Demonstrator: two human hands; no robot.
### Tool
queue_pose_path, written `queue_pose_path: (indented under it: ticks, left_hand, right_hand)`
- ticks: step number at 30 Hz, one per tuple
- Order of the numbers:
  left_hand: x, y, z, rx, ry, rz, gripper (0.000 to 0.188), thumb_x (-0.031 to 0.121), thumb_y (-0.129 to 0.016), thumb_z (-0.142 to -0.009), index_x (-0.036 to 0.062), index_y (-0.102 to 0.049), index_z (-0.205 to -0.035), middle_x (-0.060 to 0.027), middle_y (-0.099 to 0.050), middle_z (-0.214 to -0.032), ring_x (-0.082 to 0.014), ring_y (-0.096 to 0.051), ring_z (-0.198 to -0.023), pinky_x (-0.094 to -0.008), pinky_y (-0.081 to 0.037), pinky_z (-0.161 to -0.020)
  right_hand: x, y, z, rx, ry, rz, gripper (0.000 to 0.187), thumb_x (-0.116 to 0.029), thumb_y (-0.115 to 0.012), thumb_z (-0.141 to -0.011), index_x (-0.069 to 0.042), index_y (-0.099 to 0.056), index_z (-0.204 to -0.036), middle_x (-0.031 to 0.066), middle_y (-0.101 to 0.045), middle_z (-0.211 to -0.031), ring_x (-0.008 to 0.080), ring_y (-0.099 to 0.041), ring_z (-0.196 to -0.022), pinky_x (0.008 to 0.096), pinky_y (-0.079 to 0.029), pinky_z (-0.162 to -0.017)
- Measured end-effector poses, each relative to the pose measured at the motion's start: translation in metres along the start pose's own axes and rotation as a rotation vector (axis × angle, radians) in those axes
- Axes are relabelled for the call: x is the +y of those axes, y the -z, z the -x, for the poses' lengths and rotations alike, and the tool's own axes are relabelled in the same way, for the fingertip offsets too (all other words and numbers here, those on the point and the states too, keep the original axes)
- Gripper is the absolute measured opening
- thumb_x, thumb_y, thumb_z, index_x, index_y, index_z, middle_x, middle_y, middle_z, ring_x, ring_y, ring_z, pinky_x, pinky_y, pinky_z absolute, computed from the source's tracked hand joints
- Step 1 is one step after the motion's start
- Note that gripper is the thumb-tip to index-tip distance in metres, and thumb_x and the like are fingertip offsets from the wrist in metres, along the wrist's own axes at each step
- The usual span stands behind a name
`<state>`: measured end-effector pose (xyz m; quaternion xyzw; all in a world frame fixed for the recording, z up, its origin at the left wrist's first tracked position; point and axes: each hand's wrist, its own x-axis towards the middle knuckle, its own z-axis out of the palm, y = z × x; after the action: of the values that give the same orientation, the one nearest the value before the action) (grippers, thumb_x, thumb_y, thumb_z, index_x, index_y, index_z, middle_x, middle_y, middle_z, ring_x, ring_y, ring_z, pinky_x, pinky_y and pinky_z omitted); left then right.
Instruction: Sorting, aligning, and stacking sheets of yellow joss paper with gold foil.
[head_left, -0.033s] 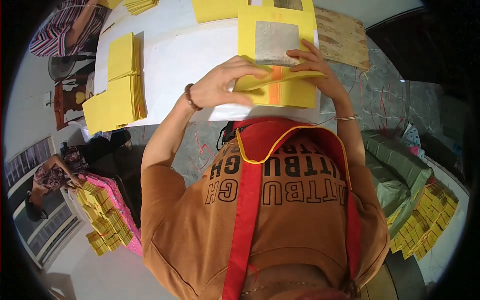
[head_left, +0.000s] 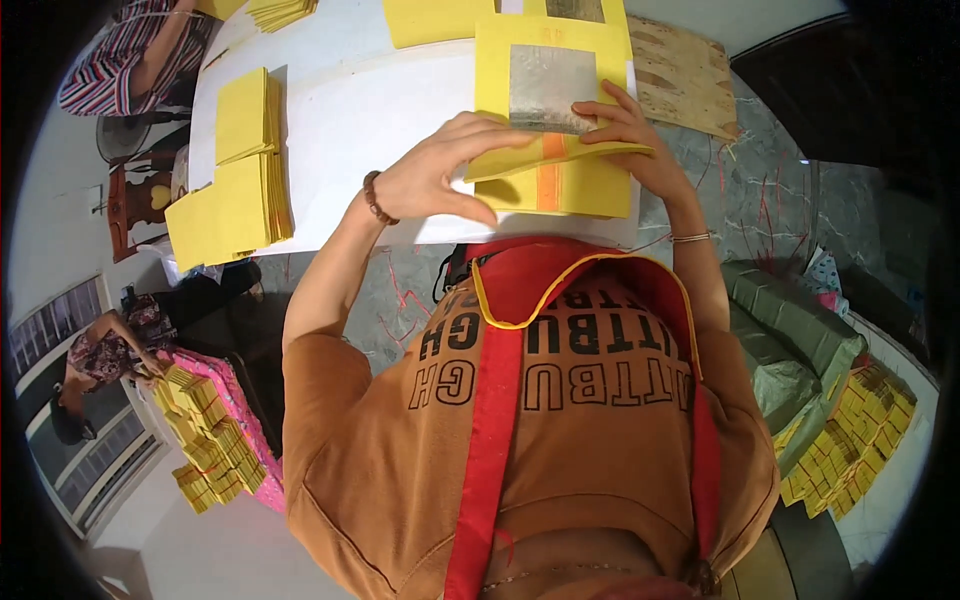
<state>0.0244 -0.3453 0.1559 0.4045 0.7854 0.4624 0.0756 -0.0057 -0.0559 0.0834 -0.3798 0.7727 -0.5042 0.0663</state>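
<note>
A stack of yellow paper sheets (head_left: 492,85) lies at the near right of the white table. The top sheet bears a silver square (head_left: 553,85) and an orange strip (head_left: 550,190). Its near part is lifted into a curved flap (head_left: 600,150). My left hand (head_left: 430,175) is at the flap's left edge, its fingers stretched over the paper and its thumb spread apart below. At the right edge, my right hand (head_left: 640,145) has its fingers spread over the silver square and flap; its thumb is hidden.
Folded yellow paper piles (head_left: 240,190) sit on the table's (head_left: 350,130) left side. A wooden board (head_left: 685,80) is at the right. Bundled yellow paper (head_left: 850,440) stands behind at right. A person in a striped sleeve (head_left: 120,75) is far left; another handles yellow bundles (head_left: 210,440) behind.
My left hand has shifted slightly left, its thumb moving down and away from the flap. The right hand stays almost in place.
</note>
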Motion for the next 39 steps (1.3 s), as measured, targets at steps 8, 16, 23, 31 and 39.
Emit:
queue_pose_path:
  ticks: [8,16,23,31,39]
  left_hand:
    - [-0.014,-0.015,0.004,0.141,-0.043,-0.763,0.039,0.006,-0.057,-0.069,0.0127,-0.059,-0.108,-0.0069,-0.057,-0.104,-0.0226,-0.050,-0.102,-0.0342,-0.038,-0.085]
    - [0.002,-0.016,0.022,0.118,-0.046,-0.635,0.029,0.015,-0.056,-0.073,0.0070,-0.062,-0.100,-0.0064,-0.062,-0.096,-0.0222,-0.058,-0.087,-0.0321,-0.043,-0.073]
    - [-0.019,-0.022,0.010,0.344,0.427,-0.171,0.025,0.024,-0.056,-0.086,-0.0001,-0.061,-0.093,-0.0114,-0.058,-0.061,-0.0246,-0.055,-0.056,-0.0337,-0.043,-0.053]
    - [-0.043,-0.026,-0.010,0.447,0.707,0.193,0.029,0.027,-0.053,-0.088,-0.0014,-0.057,-0.087,-0.0061,-0.053,-0.055,-0.0107,-0.047,-0.047,-0.0281,-0.038,-0.046]
    - [-0.042,-0.023,-0.023,0.486,0.825,0.336,0.024,0.022,-0.055,-0.088,-0.0012,-0.049,-0.086,-0.0055,-0.055,-0.055,-0.0070,-0.044,-0.046,-0.0247,-0.035,-0.043]
  right_hand:
    - [-0.011,0.006,0.000,0.016,0.012,0.131,0.027,-0.011,-0.058,-0.077,-0.019,-0.065,-0.103,-0.0010,-0.052,-0.125,0.0259,-0.029,-0.129,0.0421,-0.018,-0.106]
    - [-0.062,-0.002,0.018,0.027,-0.060,0.521,0.025,-0.015,-0.055,-0.079,-0.021,-0.063,-0.102,-0.0031,-0.057,-0.114,0.0179,-0.046,-0.115,0.0417,-0.024,-0.096]
    - [-0.054,-0.014,0.002,0.295,-0.483,0.067,0.025,-0.018,-0.060,-0.079,-0.006,-0.061,-0.101,0.0078,-0.064,-0.084,0.0213,-0.060,-0.074,0.0336,-0.043,-0.068]
    - [-0.046,-0.026,-0.019,0.651,-0.553,-0.077,0.042,-0.018,-0.066,-0.076,-0.005,-0.054,-0.114,0.0078,-0.062,-0.075,0.0110,-0.053,-0.061,0.0252,-0.042,-0.056]
    - [-0.038,-0.024,-0.028,0.612,-0.566,0.035,0.042,-0.018,-0.066,-0.075,-0.007,-0.054,-0.114,0.0110,-0.064,-0.082,0.0161,-0.060,-0.071,0.0276,-0.046,-0.066]
